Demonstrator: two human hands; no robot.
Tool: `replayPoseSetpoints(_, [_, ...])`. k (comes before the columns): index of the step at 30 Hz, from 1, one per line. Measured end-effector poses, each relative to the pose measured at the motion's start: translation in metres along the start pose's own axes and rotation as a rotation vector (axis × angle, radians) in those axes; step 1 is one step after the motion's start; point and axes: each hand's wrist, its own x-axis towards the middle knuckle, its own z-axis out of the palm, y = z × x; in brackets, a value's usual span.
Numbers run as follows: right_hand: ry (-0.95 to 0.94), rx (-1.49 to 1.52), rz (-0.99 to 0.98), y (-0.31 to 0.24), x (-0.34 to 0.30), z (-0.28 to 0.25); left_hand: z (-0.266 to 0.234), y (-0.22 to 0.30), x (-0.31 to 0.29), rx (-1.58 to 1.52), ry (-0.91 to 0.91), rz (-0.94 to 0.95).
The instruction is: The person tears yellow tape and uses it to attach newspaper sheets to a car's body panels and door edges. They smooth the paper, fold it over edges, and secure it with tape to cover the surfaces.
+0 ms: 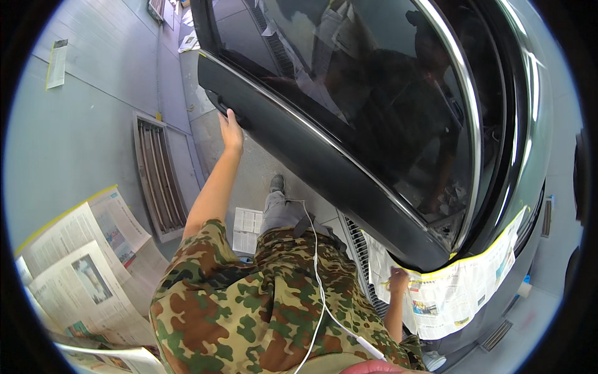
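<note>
A black car door with a chrome strip and dark window glass slants across the view. At its handle recess, my left hand rests against the door, thumb up and its other fingers partly hidden. Low on the right, my right hand is closed beside the door's lower corner, by newspaper sheets fixed to the car body. Yellow masking tape runs along the top edge of these sheets. What the right fingers hold, if anything, is too small to make out.
A grey wall with a louvred vent stands to the left. More taped newspaper covers the lower left. A floor grating and a loose printed sheet lie below. A white cable hangs down my camouflage shirt.
</note>
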Motion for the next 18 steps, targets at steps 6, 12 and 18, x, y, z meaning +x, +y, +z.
replayPoseSetpoints(6, [-0.052,0.176,0.268,-0.047,-0.044,0.063,0.002,-0.015,0.088,-0.036,0.144,-0.094])
replayPoseSetpoints(12, [-0.096,0.225,0.323,-0.119,-0.063,0.081,0.003,-0.001,0.165,-0.059,0.079,0.183])
replayPoseSetpoints(18, [-0.15,0.265,0.498,-0.184,-0.08,0.077,-0.007,0.016,0.189,-0.218,0.024,0.084])
